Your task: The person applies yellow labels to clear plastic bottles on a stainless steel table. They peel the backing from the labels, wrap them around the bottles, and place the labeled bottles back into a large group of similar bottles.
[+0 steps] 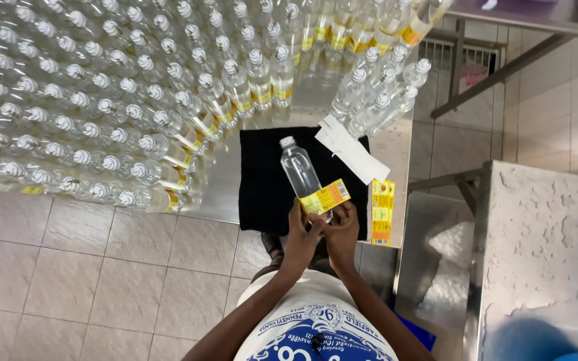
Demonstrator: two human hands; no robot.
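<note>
Hands both grip one clear plastic bottle [300,172] over a black cloth [262,180]: left hand [300,239] and right hand [342,230] pinch its yellow paper label [326,197]. More capped bottles [102,100] crowd at 10 o'clock.

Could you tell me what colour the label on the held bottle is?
Yellow label with red edge, head view.

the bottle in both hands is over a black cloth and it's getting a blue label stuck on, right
Not quite: the label is yellow and orange, not blue. The head view shows both hands, left and right, holding the clear bottle over the black cloth.
</note>
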